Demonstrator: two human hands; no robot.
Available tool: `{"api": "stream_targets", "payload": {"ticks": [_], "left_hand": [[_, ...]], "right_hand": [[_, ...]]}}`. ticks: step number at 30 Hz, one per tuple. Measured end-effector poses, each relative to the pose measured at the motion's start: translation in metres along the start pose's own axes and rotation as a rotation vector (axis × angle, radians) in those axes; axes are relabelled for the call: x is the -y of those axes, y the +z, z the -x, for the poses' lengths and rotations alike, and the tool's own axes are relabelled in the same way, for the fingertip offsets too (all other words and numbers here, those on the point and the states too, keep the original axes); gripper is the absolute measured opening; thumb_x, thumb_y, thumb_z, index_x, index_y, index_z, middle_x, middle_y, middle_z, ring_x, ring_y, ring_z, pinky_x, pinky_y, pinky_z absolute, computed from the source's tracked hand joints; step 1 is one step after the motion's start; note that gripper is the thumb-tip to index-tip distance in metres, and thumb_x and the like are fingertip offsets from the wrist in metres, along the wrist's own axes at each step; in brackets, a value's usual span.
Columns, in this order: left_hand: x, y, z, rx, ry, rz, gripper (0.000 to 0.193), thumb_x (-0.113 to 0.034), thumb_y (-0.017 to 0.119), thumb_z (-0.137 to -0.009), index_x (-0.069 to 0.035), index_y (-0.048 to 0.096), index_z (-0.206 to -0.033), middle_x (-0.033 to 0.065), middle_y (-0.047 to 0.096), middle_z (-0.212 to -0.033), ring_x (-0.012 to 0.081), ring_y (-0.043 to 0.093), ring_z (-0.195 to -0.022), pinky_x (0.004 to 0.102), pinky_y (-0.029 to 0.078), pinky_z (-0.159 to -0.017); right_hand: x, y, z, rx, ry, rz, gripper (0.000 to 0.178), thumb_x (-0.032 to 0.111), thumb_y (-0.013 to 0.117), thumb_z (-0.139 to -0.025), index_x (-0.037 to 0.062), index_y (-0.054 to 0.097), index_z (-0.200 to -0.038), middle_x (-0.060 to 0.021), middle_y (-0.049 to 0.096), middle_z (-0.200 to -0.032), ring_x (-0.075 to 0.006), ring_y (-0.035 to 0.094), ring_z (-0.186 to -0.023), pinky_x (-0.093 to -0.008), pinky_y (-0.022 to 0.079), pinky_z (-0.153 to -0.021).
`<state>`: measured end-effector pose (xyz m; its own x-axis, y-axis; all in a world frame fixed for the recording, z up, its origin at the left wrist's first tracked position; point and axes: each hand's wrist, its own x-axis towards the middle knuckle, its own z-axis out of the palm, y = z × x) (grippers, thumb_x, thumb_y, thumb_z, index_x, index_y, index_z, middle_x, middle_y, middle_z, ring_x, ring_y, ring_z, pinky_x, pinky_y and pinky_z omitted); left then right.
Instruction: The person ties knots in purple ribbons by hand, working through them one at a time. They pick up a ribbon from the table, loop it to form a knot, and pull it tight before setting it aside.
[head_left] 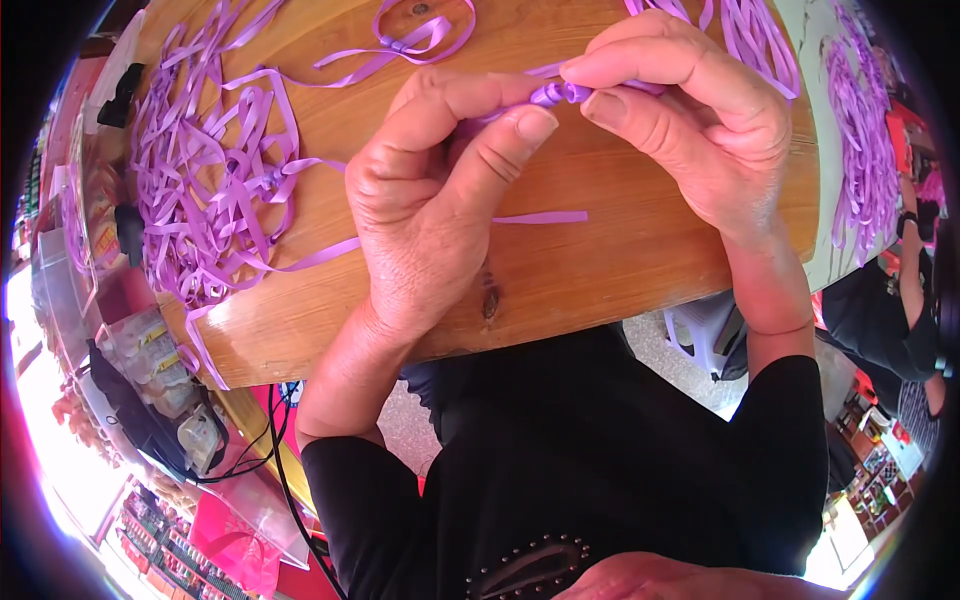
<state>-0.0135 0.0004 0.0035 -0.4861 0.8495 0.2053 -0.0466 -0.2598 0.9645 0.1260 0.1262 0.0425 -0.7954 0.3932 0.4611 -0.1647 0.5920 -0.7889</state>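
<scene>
Two purple connector halves (546, 95) held above wooden table (620, 250), ends facing, long axis approx. L–R along it; L hand (430, 185) grasps one, R hand (705, 115) the other. Purple ribbons: 1 heap (215, 190), table's L; 1 bundle (755, 42), its far R.

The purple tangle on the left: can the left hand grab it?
Probably yes: the left hand is near the purple tangle, with just wooden table and ribbon strands between. But it is pinching a small purple piece, so might need to let go.
</scene>
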Motion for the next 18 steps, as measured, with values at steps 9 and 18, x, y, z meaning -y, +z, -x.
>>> {"api": "stream_targets", "payload": {"ticks": [9, 18], "left_hand": [[-0.002, -0.004, 0.001, 0.079, 0.151, -0.240, 0.014, 0.003, 0.058, -0.087, 0.001, 0.064, -0.099, 0.0022, 0.059, -0.091, 0.0089, 0.049, -0.089, 0.0215, 0.037, -0.084], [-0.010, -0.001, 0.002, 0.075, 0.178, -0.366, 0.012, 0.002, 0.057, -0.088, 0.002, 0.064, -0.098, 0.0006, 0.054, -0.084, 0.0080, 0.046, -0.079, 0.0192, 0.036, -0.075]], "right_hand": [[0.005, -0.001, -0.001, 0.025, 0.055, 0.006, 0.020, -0.008, 0.066, -0.078, -0.0022, 0.065, -0.097, -0.0118, 0.063, -0.091, -0.0199, 0.062, -0.084, -0.0258, 0.048, -0.072], [0.037, -0.019, -0.020, 0.197, 0.377, 0.181, 0.019, -0.006, 0.068, -0.077, 0.0003, 0.068, -0.094, -0.0109, 0.063, -0.088, -0.0201, 0.063, -0.079, -0.0252, 0.049, -0.068]]}}
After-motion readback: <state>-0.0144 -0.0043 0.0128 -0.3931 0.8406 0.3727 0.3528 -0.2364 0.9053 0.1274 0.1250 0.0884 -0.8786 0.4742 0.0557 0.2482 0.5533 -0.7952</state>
